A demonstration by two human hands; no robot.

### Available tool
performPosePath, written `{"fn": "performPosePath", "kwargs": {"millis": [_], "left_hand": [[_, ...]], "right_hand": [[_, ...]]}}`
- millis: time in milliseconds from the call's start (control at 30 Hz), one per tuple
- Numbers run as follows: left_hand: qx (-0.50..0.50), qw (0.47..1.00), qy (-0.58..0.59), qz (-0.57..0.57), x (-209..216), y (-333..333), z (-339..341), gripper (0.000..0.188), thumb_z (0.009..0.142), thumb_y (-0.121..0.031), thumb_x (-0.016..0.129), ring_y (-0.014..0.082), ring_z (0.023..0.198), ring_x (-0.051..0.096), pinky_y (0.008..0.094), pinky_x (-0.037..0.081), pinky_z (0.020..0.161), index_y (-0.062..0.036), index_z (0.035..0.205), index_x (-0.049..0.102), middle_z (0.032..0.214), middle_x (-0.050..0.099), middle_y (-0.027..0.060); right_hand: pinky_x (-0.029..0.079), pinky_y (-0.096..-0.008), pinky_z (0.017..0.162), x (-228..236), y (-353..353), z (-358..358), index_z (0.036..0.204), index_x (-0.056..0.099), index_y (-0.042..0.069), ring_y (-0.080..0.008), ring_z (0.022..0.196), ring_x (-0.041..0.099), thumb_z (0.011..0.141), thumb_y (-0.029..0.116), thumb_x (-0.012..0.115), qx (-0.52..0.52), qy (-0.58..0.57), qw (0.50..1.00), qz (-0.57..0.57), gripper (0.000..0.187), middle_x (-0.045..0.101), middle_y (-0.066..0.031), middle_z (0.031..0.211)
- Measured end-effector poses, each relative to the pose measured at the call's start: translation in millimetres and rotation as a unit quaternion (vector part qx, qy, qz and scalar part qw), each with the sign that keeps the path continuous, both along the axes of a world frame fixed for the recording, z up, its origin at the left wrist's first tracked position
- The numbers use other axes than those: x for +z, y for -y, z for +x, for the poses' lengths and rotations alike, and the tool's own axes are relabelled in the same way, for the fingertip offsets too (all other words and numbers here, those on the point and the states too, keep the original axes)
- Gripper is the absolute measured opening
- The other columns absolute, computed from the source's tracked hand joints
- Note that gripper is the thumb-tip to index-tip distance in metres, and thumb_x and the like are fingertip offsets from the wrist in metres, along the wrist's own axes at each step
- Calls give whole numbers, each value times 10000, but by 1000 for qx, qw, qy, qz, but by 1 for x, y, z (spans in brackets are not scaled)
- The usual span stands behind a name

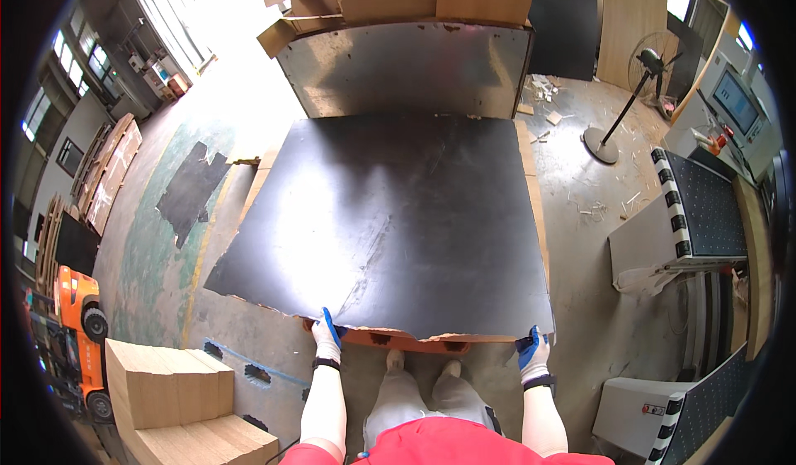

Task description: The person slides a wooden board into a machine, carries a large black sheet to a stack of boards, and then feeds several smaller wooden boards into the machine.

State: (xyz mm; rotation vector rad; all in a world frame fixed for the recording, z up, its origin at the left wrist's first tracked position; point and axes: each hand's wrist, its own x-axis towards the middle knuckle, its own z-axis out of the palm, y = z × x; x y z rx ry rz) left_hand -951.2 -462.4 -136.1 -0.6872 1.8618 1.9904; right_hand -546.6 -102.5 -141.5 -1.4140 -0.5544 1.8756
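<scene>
A large black sheet (439,208) with a glossy face and a ragged near edge spreads out in front of me. Pale brown board edges (533,187) show along its right side, beneath it. My left hand (327,340), in a white glove with blue on the fingers, is closed on the near edge, left of the middle. At the near right corner, my right hand (534,355), gloved the same way, grips the edge too. Both hands' lower fingers are hidden. Under the near edge shows part of an orange-red support (406,345).
Behind the sheet stands an upright metal panel (406,71) with cardboard above it. A pedestal fan (601,146) and a striped-edge machine table (705,204) are at right. Stacked brown boards (170,386) and an orange forklift (83,340) stand at left. Scraps litter the floor.
</scene>
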Motion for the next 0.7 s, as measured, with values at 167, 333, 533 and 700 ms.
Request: {"fn": "performPosePath", "kwargs": {"millis": [167,333,533,700], "left_hand": [[48,985,-164,-26,102,-3,-20,336,921,-295,689,120,630,479,315,402,567,19,836,602,755,545,-2],[80,950,-276,124,251,-10,-22,274,923,-188,652,150,658,540,325,467,628,51,792,627,753,581,28],[10,876,-480,55,390,10,-55,253,952,-181,613,162,727,635,307,519,661,64,915,661,829,652,89],[-20,826,-530,190,527,33,-72,262,967,-263,621,148,707,642,308,529,710,-51,820,666,763,674,76]], "right_hand": [[556,-326,671,102,-26,-3,1129,633,71,-166,738,652,917,257,676,34,-12,970,241,285,637,-29,910],[413,-309,988,234,4,-11,1432,376,58,-185,1037,538,759,223,861,112,57,831,542,846,524,-27,1164],[389,-365,1062,228,-93,-32,1460,360,11,-221,1148,545,778,187,785,113,11,808,579,823,555,-91,1277],[495,-279,768,388,-80,-75,1113,623,-14,-115,844,596,813,245,806,54,-122,758,638,437,645,-3,949]]}}
